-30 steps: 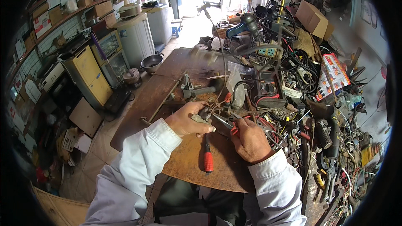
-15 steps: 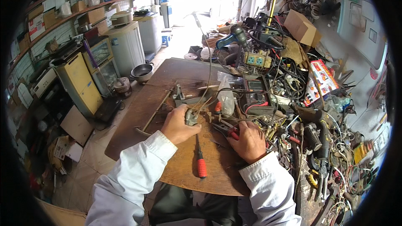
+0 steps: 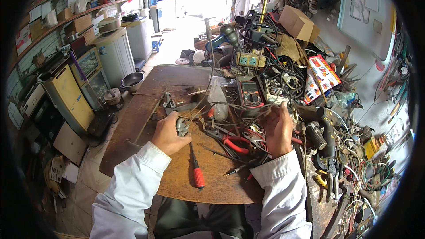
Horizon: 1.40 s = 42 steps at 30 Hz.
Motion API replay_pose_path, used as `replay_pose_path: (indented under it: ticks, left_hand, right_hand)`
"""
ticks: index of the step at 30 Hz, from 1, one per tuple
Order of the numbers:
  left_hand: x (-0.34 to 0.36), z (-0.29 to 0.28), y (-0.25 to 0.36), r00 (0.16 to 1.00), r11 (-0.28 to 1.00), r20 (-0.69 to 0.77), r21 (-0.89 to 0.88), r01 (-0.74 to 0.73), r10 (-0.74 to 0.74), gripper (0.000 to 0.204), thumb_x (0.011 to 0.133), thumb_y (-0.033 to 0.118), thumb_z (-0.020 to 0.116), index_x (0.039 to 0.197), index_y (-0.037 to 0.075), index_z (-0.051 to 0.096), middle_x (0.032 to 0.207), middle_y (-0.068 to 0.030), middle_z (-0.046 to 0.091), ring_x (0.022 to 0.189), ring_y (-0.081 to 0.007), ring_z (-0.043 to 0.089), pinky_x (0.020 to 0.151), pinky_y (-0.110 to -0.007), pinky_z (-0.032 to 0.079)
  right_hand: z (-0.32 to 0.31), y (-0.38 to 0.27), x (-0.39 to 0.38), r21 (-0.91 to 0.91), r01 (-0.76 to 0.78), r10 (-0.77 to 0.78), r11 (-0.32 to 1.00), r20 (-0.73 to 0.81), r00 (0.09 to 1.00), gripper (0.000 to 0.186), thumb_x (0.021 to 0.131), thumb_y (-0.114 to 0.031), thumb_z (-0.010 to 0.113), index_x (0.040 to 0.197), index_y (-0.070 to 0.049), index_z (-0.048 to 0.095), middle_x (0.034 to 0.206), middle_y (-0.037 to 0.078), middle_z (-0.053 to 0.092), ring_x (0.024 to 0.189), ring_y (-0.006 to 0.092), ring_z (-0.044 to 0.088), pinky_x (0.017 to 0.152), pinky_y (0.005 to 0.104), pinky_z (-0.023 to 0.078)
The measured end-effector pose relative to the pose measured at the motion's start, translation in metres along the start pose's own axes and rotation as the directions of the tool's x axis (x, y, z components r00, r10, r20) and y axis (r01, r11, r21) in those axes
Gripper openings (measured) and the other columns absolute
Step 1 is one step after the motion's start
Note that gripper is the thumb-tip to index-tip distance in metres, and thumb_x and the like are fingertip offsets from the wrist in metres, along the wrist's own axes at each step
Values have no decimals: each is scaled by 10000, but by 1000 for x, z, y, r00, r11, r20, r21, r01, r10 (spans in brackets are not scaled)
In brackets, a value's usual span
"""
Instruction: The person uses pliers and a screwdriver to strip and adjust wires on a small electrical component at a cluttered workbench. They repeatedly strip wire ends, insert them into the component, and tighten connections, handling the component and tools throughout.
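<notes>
My left hand (image 3: 164, 136) is closed round a small grey metal part (image 3: 182, 126), with thin brown wires (image 3: 195, 114) beside it. My right hand (image 3: 280, 132) is raised at the right of the wooden table (image 3: 133, 150), fingers stretched up, and nothing shows in its grip. A dark cable (image 3: 243, 107) runs close to its fingertips. Red-handled pliers (image 3: 235, 145) lie on the table between my hands. Nearer to me rests a screwdriver (image 3: 198, 178) with a red handle, its shaft pointing toward my left hand. A clear plastic bag (image 3: 218, 99) stands beyond the pliers.
A multimeter (image 3: 251, 92) and a socket block (image 3: 250, 60) sit at the table's far right. Heaped tools and wires (image 3: 349, 163) fill the right side. A metal rod (image 3: 148, 121) lies left of my left hand. A black pan (image 3: 133, 81) stands past the left edge.
My right hand has let go of the red-handled pliers, which now lie on the table, and has lifted with its fingers opened. My left hand keeps the metal part. The view has shifted right.
</notes>
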<state>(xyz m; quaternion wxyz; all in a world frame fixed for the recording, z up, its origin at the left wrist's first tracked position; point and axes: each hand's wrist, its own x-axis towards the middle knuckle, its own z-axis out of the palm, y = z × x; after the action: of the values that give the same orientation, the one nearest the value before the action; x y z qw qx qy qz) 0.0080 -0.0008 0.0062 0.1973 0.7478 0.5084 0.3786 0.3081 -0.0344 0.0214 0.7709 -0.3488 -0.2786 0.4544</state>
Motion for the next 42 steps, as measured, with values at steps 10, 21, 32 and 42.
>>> replay_pose_path:
  ticks: [10, 21, 32, 42]
  left_hand:
    - [-2, -5, 1, 991, 969, -48, 220, -112, 125, 388, 672, 84, 787, 923, 0, 503, 906, -212, 612, 861, -431, 623, 737, -460, 512]
    - [2, -4, -3, 990, 994, -141, 104, 40, -25, 374, 681, 154, 789, 907, -19, 546, 826, -201, 642, 772, -383, 653, 704, -443, 519]
    - [2, 0, -5, 983, 988, -182, 148, 44, -16, 375, 682, 125, 787, 942, -10, 553, 814, -166, 642, 734, -309, 645, 687, -408, 507]
    - [4, -3, -6, 986, 991, -152, -122, 45, -64, 375, 676, 125, 789, 935, -3, 550, 857, -181, 643, 768, -344, 652, 694, -410, 508]
  right_hand:
    - [-23, -20, 9, -116, 406, -416, 906, -74, 907, 116, 900, -95, 730, 934, -34, 638, 896, 10, 650, 766, 103, 587, 738, 264, 463]
    - [-2, -23, -10, -311, 591, -586, 745, 119, 802, 182, 902, -154, 738, 939, 11, 672, 817, 44, 677, 702, 114, 615, 669, 260, 501]
    - [-5, -22, -10, 17, 321, -319, 947, 164, 933, 138, 936, -113, 670, 993, -4, 606, 802, 93, 655, 668, 179, 649, 591, 295, 571]
    - [-10, -23, -4, -68, 8, -1, 998, 94, 996, 179, 971, -189, 624, 942, -15, 597, 743, 99, 636, 561, 186, 596, 502, 321, 511]
